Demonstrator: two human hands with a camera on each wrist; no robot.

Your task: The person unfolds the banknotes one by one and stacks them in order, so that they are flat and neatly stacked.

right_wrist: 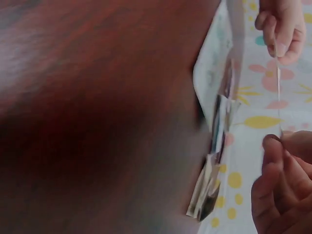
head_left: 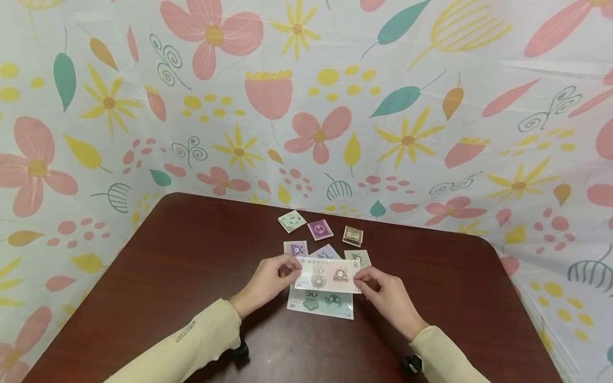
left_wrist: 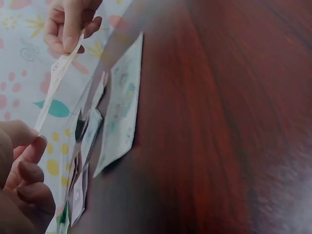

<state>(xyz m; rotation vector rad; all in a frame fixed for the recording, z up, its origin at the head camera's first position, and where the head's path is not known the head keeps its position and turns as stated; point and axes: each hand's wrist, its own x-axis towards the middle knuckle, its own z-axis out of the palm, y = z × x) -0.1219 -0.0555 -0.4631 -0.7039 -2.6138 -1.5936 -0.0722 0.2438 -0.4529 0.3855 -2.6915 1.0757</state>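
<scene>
A pale banknote marked 20 with a brown print [head_left: 328, 275] is stretched flat between both hands, held above the table. My left hand [head_left: 266, 280] pinches its left end between thumb and fingers; my right hand [head_left: 389, 296] pinches the right end. In both wrist views this banknote [left_wrist: 54, 87] appears nearly edge-on and raised off the tabletop. Below it a green banknote marked 50 [head_left: 322, 304] lies unfolded on the table, its upper part hidden by the held one. Just beyond lie a small folded purple note [head_left: 295, 248], a bluish one [head_left: 326, 252] and a grey-green one [head_left: 358, 257].
Farther back on the dark red-brown table [head_left: 191, 255] sit a folded green note [head_left: 291, 221], a magenta one [head_left: 320, 230] and a brown one [head_left: 353, 235]. A flower-patterned cloth [head_left: 316, 170] hangs right behind the table's far edge.
</scene>
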